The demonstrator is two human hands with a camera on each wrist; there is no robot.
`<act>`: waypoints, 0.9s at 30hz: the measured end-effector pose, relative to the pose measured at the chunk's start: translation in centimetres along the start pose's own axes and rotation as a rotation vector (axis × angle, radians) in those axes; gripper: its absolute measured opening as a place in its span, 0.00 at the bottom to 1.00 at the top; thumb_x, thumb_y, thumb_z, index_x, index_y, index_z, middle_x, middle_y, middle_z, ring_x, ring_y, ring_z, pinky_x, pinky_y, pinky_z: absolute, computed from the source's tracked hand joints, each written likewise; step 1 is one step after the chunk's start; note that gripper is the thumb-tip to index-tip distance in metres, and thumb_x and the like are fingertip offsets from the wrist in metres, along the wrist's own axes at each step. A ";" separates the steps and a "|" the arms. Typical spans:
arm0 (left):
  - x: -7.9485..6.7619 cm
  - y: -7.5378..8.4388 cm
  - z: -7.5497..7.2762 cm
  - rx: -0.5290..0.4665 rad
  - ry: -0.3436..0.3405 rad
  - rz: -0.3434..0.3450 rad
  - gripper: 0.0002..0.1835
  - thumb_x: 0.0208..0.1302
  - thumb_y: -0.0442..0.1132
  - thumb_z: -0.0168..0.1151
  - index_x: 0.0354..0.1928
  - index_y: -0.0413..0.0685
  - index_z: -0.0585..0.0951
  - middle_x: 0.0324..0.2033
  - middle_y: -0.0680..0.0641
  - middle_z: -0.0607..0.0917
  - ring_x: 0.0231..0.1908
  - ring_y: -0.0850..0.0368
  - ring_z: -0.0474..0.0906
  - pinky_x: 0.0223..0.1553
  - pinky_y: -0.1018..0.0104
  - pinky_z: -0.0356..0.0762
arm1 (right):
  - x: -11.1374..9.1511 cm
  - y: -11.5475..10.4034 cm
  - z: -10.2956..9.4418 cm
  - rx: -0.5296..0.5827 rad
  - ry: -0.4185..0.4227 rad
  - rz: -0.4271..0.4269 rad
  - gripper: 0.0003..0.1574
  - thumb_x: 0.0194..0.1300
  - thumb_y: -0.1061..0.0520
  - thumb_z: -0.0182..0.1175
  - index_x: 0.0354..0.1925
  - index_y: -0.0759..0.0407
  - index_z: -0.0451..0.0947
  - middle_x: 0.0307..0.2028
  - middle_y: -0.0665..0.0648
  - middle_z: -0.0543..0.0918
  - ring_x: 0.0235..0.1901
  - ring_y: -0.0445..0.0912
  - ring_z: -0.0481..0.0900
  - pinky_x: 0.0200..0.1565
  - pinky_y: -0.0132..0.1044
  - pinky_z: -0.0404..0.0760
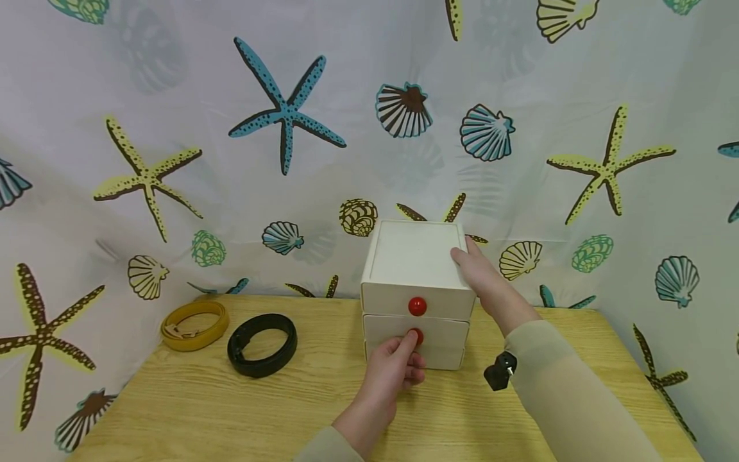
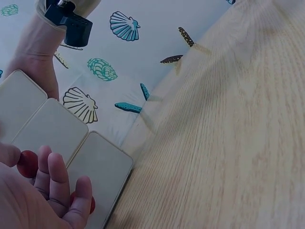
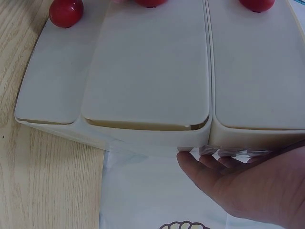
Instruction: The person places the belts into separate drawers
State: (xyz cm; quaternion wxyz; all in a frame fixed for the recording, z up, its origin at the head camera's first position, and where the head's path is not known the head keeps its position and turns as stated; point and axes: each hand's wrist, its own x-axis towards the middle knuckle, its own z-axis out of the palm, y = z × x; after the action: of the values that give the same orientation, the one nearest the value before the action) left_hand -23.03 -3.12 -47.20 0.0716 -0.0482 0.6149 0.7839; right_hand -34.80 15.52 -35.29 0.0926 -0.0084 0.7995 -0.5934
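A white box [image 1: 416, 253] with three stacked drawers stands on the table, each drawer front bearing a round red knob. My left hand [image 1: 389, 369] is at the middle drawer, thumb and finger pinching its knob [image 2: 27, 164]. The other left fingers curl in front of the bottom knob [image 2: 91, 204], partly hiding it. On the box's right side, my right hand [image 1: 482, 273] grips the upper corner, thumb over the top edge and fingers along the side wall. Narrow gaps show at the edge of the middle drawer front [image 3: 147, 71] in the right wrist view.
To the left on the wooden table [image 1: 277, 417] lie a coiled yellow-brown belt [image 1: 193, 342] and a coiled black belt [image 1: 262, 368]. A white curtain [image 1: 346, 51] printed with starfish and shells hangs close behind the box and along both sides.
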 end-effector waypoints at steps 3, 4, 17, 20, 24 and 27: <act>-0.1 0.0 0.0 0.006 0.006 0.002 0.20 0.85 0.54 0.61 0.45 0.41 0.83 0.27 0.50 0.85 0.24 0.59 0.81 0.35 0.64 0.83 | -0.1 0.0 0.0 -0.001 0.001 0.001 0.46 0.91 0.45 0.37 0.90 0.50 0.26 0.89 0.61 0.35 0.87 0.59 0.35 0.83 0.59 0.40; -0.1 0.0 0.1 0.007 0.006 0.003 0.21 0.85 0.54 0.61 0.45 0.41 0.83 0.27 0.50 0.85 0.24 0.59 0.81 0.35 0.64 0.83 | -0.1 0.0 0.1 -0.001 0.002 0.001 0.46 0.91 0.45 0.37 0.90 0.50 0.26 0.89 0.61 0.35 0.87 0.59 0.36 0.83 0.59 0.41; 0.2 -0.1 0.1 0.050 0.026 0.003 0.24 0.85 0.56 0.60 0.43 0.41 0.87 0.28 0.51 0.87 0.25 0.59 0.82 0.36 0.63 0.82 | 0.0 0.0 0.2 -0.012 -0.013 -0.010 0.45 0.91 0.46 0.35 0.90 0.50 0.25 0.89 0.61 0.35 0.87 0.61 0.36 0.83 0.62 0.41; 0.2 -0.1 0.0 0.050 0.029 0.004 0.23 0.85 0.55 0.60 0.43 0.41 0.87 0.28 0.51 0.87 0.25 0.59 0.82 0.37 0.63 0.82 | 0.0 0.0 0.2 -0.009 -0.017 -0.014 0.45 0.91 0.46 0.35 0.90 0.49 0.26 0.89 0.61 0.36 0.87 0.61 0.37 0.83 0.62 0.42; 0.1 -0.2 0.0 0.043 0.031 0.010 0.23 0.85 0.55 0.61 0.44 0.40 0.87 0.27 0.51 0.87 0.25 0.59 0.82 0.37 0.64 0.82 | -0.1 0.0 0.2 -0.007 -0.020 -0.011 0.45 0.91 0.46 0.36 0.90 0.49 0.26 0.89 0.61 0.36 0.87 0.61 0.39 0.83 0.61 0.44; 0.1 -0.2 0.0 0.038 0.029 0.016 0.23 0.85 0.54 0.61 0.45 0.38 0.87 0.27 0.51 0.86 0.24 0.60 0.81 0.36 0.65 0.83 | -0.1 -0.1 0.1 -0.007 -0.016 -0.009 0.45 0.91 0.45 0.36 0.90 0.49 0.25 0.89 0.61 0.36 0.87 0.60 0.39 0.83 0.60 0.44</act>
State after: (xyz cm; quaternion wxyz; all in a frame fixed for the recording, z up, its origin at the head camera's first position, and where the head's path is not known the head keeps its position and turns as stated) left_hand -23.08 -3.05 -47.35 0.0575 -0.0533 0.6311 0.7717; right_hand -34.69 15.37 -35.23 0.0965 -0.0171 0.8006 -0.5911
